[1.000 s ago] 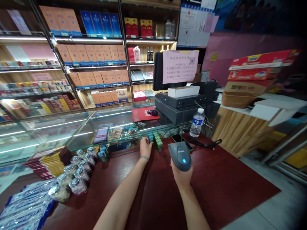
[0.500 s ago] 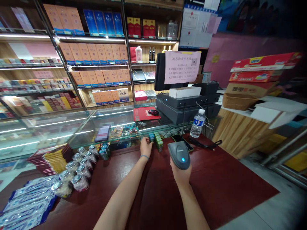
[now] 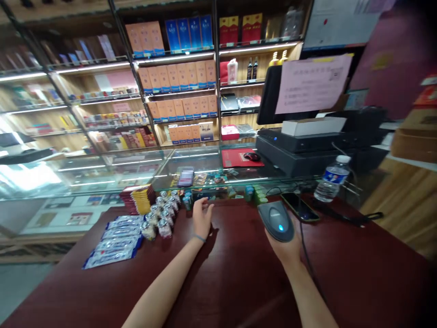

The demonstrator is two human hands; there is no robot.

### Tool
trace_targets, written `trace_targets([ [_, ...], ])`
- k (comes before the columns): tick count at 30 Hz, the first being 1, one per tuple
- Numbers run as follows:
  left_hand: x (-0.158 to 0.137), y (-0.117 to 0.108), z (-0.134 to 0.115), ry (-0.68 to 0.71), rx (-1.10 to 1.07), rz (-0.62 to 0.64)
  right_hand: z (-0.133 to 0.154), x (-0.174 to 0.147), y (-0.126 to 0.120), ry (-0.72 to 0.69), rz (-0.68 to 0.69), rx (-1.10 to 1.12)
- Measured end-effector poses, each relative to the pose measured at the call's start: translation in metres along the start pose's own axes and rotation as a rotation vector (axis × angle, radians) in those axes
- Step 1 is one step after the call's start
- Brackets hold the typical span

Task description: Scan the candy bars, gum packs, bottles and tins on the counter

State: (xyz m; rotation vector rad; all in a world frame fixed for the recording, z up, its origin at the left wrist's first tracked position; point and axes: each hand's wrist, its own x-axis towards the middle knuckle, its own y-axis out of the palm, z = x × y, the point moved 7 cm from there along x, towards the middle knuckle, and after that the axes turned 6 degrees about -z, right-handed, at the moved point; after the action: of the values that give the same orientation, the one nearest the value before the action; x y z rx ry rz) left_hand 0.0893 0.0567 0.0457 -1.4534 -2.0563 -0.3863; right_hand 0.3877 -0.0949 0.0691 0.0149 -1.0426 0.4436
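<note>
My right hand (image 3: 288, 248) is wrapped round the handle of a dark grey barcode scanner (image 3: 277, 220), whose blue light glows. Over the dark red tabletop, my left hand (image 3: 202, 218) is open, thumb apart from the fingers, and I see nothing in it. Just beyond it to the left stand small teal containers (image 3: 187, 201). A blue-green container (image 3: 249, 193) and a row of green ones (image 3: 260, 196) stand to its right, beside the scanner. Several lidded glass jars (image 3: 164, 227) are grouped left of my left hand.
Blue-and-white packets (image 3: 118, 239) and stacked maroon and yellow packs (image 3: 141, 200) lie at the left. A phone (image 3: 300, 207), a water bottle (image 3: 332, 179) and a black cable (image 3: 362, 220) are at the right. Behind are a glass display case (image 3: 198, 157) and a monitor (image 3: 271, 98).
My left hand has left the blue-green and green containers and moved left towards the teal ones, its fingers opening. My view has turned left. The scanner stays in my right hand.
</note>
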Motion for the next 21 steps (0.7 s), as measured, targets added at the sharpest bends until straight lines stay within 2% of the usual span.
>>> trace_targets([
  [3, 0.01, -0.047, 0.005, 0.042, 0.138, -0.107, 0.029, -0.001, 0.009, -0.15, 0.103, -0.038],
  [6, 0.017, -0.068, 0.013, 0.056, 0.246, -0.135, 0.058, -0.006, 0.018, -0.317, 0.164, -0.017],
  [9, 0.02, -0.067, 0.025, 0.012, 0.277, -0.105, 0.076, -0.015, 0.026, -0.432, 0.227, -0.016],
  [14, 0.02, -0.058, 0.048, -0.082, 0.261, -0.058, 0.085, -0.023, 0.032, -0.523, 0.303, -0.022],
  [17, 0.019, -0.057, 0.053, -0.099, 0.239, -0.036, 0.084, -0.023, 0.032, -0.526, 0.3, -0.014],
  [21, 0.02, -0.059, 0.049, -0.066, 0.218, -0.023, 0.077, -0.023, 0.033, -0.477, 0.305, 0.008],
])
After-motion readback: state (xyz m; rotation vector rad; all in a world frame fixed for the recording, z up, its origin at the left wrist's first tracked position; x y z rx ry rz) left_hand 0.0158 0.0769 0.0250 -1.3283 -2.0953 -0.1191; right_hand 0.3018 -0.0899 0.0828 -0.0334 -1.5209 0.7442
